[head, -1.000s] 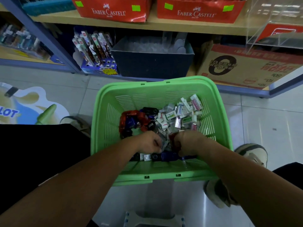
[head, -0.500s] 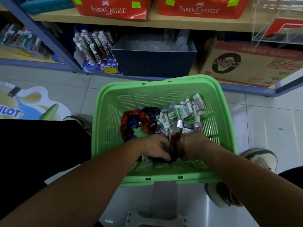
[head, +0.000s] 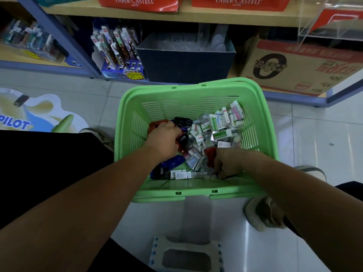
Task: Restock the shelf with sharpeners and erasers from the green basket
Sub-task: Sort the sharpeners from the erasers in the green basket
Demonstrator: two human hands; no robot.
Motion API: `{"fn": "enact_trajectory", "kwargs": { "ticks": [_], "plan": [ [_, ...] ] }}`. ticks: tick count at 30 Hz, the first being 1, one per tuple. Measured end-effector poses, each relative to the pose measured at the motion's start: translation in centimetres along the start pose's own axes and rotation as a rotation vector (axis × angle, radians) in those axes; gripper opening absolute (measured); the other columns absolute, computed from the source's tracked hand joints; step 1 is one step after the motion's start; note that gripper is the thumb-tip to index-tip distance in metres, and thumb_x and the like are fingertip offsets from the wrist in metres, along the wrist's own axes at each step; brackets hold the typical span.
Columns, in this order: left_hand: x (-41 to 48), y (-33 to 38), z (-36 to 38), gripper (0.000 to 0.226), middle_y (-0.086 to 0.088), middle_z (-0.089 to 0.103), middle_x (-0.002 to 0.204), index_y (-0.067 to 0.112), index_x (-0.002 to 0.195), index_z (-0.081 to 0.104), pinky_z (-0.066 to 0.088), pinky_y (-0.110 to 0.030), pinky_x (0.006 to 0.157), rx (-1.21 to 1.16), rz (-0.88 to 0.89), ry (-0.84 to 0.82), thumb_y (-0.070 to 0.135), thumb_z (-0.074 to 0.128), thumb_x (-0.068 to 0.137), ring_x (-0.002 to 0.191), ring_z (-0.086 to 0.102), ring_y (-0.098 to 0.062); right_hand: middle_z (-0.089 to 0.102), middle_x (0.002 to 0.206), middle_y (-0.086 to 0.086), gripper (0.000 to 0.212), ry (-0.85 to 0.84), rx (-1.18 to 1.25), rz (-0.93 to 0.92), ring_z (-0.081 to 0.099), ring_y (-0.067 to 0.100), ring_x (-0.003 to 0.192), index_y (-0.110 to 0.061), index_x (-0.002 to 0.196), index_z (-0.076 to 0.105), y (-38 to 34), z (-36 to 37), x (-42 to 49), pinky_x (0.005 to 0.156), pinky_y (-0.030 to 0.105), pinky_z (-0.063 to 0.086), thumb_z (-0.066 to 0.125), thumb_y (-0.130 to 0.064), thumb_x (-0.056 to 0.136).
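The green basket point(head: 196, 191) stands on the floor before me, holding several white boxed erasers point(head: 218, 126) on its right side and red, black and blue sharpeners point(head: 172, 162) on its left. My left hand point(head: 164, 138) is down in the left half, fingers curled over red and black sharpeners point(head: 183, 139). My right hand point(head: 227, 163) sits low near the front wall, closed on a red sharpener point(head: 210, 155) that sticks out above its fingers.
The lowest shelf behind the basket carries a dark blue bin point(head: 186, 59), a pen display point(head: 117, 54) and a cardboard box point(head: 298, 67). Red Faber-Castell boxes point(head: 239, 2) sit on the shelf above. A small stool point(head: 186, 256) is under me, with my shoe point(head: 263, 214) at right.
My left hand moved away from the right one, further back and left onto the sharpener pile. My right hand stayed near the front wall with the red sharpener.
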State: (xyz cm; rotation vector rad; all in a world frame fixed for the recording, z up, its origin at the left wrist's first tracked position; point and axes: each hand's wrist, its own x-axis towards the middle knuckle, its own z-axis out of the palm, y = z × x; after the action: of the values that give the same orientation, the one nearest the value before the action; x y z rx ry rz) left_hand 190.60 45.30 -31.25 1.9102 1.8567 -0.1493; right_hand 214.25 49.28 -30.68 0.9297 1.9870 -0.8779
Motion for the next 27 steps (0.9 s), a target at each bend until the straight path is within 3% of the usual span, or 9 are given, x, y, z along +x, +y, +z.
{"fn": "enact_trajectory", "kwargs": {
  "ticks": [4, 8, 12, 16, 19, 21, 24, 27],
  "plan": [
    [0.2, 1.6, 0.3, 0.026, 0.0, 0.068, 0.107, 0.015, 0.118, 0.072, 0.058, -0.032, 0.086, -0.397, -0.094, -0.281, 0.005, 0.066, 0.095, 0.098, 0.066, -0.017, 0.069, 0.12, 0.001, 0.024, -0.015, 0.104, 0.004, 0.066, 0.021, 0.105, -0.022, 0.109, 0.079, 0.5, -0.4, 0.0, 0.089, 0.033, 0.057, 0.078, -0.019, 0.085],
    [-0.2, 0.3, 2.2, 0.033, -0.006, 0.069, 0.117, 0.016, 0.116, 0.073, 0.06, -0.035, 0.089, -0.347, -0.131, -0.451, -0.006, 0.06, 0.093, 0.104, 0.067, -0.021, 0.063, 0.125, 0.001, 0.036, -0.071, 0.152, -0.027, 0.062, 0.022, 0.109, -0.027, 0.114, 0.072, 0.9, -0.3, 0.2, 0.091, 0.036, 0.057, 0.075, -0.008, 0.083],
    [0.1, -2.0, 2.4, 0.037, -0.009, 0.067, 0.125, 0.014, 0.117, 0.073, 0.056, -0.033, 0.094, -0.327, -0.245, -0.342, -0.009, 0.059, 0.092, 0.112, 0.064, -0.024, 0.065, 0.128, -0.002, 0.052, -0.048, 0.149, -0.039, 0.065, 0.023, 0.111, -0.032, 0.127, 0.069, 1.0, -0.1, 0.5, 0.095, 0.04, 0.059, 0.074, -0.004, 0.083],
    [0.3, -3.4, 1.3, 0.035, -0.012, 0.066, 0.12, 0.011, 0.115, 0.072, 0.058, -0.036, 0.092, -0.395, -0.319, -0.235, -0.012, 0.056, 0.093, 0.108, 0.064, -0.028, 0.073, 0.111, 0.003, 0.027, -0.087, 0.166, -0.019, 0.073, 0.026, 0.095, -0.021, 0.105, 0.081, 0.2, -0.8, 1.1, 0.079, 0.036, 0.064, 0.077, -0.005, 0.083],
    [0.0, -4.1, 0.8, 0.032, -0.016, 0.066, 0.115, 0.015, 0.1, 0.07, 0.06, -0.038, 0.086, -0.488, -0.314, -0.201, -0.012, 0.053, 0.094, 0.103, 0.066, -0.032, 0.078, 0.094, 0.008, 0.017, -0.108, 0.199, -0.059, 0.078, 0.025, 0.086, -0.012, 0.096, 0.081, -1.2, -2.3, 1.3, 0.08, 0.041, 0.066, 0.084, -0.021, 0.082],
    [-0.3, -4.2, 0.5, 0.033, -0.017, 0.066, 0.117, 0.015, 0.098, 0.07, 0.06, -0.04, 0.089, -0.521, -0.305, -0.19, -0.013, 0.054, 0.093, 0.105, 0.066, -0.032, 0.08, 0.091, -0.002, 0.01, -0.031, 0.293, -0.113, 0.078, 0.019, 0.087, -0.021, 0.092, 0.083, -2.8, -3.3, 1.6, 0.079, 0.035, 0.065, 0.085, -0.022, 0.082],
    [-0.6, -3.8, -0.7, 0.039, -0.011, 0.066, 0.118, 0.013, 0.114, 0.072, 0.057, -0.033, 0.086, -0.448, -0.334, -0.139, -0.013, 0.059, 0.087, 0.106, 0.065, -0.028, 0.077, 0.094, -0.014, 0.018, 0.129, 0.477, -0.2, 0.074, 0.008, 0.09, -0.029, 0.095, 0.083, -5.8, -4.4, 2.6, 0.086, 0.03, 0.061, 0.085, -0.016, 0.083],
    [-0.8, -3.7, -2.0, 0.049, -0.009, 0.067, 0.121, 0.019, 0.123, 0.068, 0.059, -0.036, 0.09, -0.48, -0.411, -0.016, -0.011, 0.06, 0.084, 0.107, 0.065, -0.028, 0.071, 0.1, -0.015, 0.029, 0.237, 0.58, -0.254, 0.067, 0.005, 0.094, -0.026, 0.111, 0.08, -8.0, -4.5, 3.8, 0.086, 0.024, 0.053, 0.083, -0.014, 0.085]
  ]
}}
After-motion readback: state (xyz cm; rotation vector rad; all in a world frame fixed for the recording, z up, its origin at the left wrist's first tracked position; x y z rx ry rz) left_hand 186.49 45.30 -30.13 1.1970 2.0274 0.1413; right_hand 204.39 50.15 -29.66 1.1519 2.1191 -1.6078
